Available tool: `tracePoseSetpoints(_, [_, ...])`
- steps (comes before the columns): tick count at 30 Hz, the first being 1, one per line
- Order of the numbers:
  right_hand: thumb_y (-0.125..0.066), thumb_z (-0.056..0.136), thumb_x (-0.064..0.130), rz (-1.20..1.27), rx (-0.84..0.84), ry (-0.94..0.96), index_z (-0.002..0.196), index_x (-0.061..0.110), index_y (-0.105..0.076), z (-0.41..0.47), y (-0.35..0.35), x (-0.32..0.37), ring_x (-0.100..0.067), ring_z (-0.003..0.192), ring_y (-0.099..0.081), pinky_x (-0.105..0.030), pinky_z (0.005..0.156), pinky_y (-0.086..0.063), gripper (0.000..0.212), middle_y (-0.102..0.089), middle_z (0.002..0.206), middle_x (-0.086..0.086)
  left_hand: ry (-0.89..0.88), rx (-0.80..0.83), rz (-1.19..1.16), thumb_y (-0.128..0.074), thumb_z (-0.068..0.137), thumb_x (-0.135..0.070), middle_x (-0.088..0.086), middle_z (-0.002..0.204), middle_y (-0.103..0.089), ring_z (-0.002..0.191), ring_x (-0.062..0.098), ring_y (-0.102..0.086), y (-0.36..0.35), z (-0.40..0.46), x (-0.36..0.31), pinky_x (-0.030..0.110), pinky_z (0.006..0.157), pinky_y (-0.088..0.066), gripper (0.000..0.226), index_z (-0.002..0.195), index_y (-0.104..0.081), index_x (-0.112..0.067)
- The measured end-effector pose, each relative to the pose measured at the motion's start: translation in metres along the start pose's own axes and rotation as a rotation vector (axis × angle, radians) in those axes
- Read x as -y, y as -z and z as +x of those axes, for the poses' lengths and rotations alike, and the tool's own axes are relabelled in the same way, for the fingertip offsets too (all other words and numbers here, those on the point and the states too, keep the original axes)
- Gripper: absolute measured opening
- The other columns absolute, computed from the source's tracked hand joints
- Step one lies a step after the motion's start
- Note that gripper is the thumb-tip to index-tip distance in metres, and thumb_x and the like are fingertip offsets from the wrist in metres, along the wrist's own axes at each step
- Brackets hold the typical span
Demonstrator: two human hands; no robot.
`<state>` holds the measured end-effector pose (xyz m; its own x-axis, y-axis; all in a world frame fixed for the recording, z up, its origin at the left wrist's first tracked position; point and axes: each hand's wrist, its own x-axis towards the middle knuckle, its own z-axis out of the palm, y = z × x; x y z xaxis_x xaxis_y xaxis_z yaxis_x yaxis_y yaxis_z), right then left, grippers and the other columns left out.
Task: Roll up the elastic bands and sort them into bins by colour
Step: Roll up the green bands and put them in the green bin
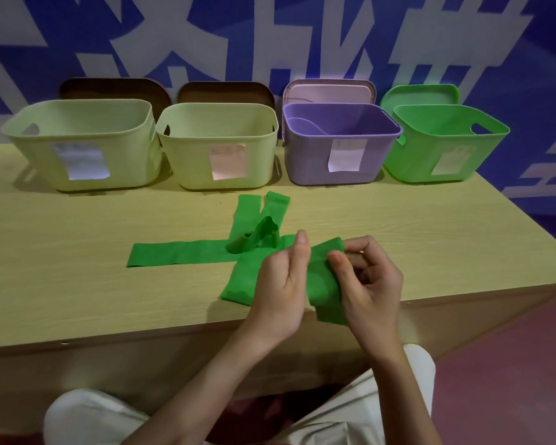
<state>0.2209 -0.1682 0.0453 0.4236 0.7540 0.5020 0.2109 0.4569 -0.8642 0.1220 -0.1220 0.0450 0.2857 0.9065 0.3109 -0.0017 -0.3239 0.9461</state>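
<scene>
Two hands at work over the near table edge: left hand [281, 284] curled round one side of a folded green band [322, 277], thumb up; right hand [366, 281] pinching the same band's other side between thumb and bent fingers. Held band doubled over, matte, bright green, its lower end hanging past the edge between the wrists. Under and just left of the left hand, more green bands [180, 253] lying flat and crossed, one strip stretching well to the left, two running away from the hands, a small loose curl [254, 240] standing where they meet. Beneath everything, a pale wood-grain table [77, 252]. Beyond the hands, four bins in a row, each with a paper label: two pale yellow-green bins [84, 146] to the far left, a purple bin [337, 146] straight ahead, a green bin [443, 146] ahead and right. Lids propped behind them. Farther back, a blue wall [270, 36] with large white characters; to the right, reddish floor [511, 364]. Below the wrists, light trousers [87, 419].
</scene>
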Motion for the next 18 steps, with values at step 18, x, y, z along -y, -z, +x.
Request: tracePoseSetpoints(18, [-0.064, 0.084, 0.014, -0.028, -0.036, -0.047, 0.086, 0.019, -0.061, 0.001, -0.004, -0.002, -0.006, 0.060, -0.058, -0.017, 0.053, -0.046, 0.007, -0.065, 0.073, -0.009, 0.028, -0.014, 0.050, -0.034, 0.093, -0.056, 0.022, 0.058, -0.039, 0.056, 0.037, -0.039, 0.011, 0.008, 0.001, 0.052, 0.055, -0.037, 0.061, 0.063, -0.041, -0.004])
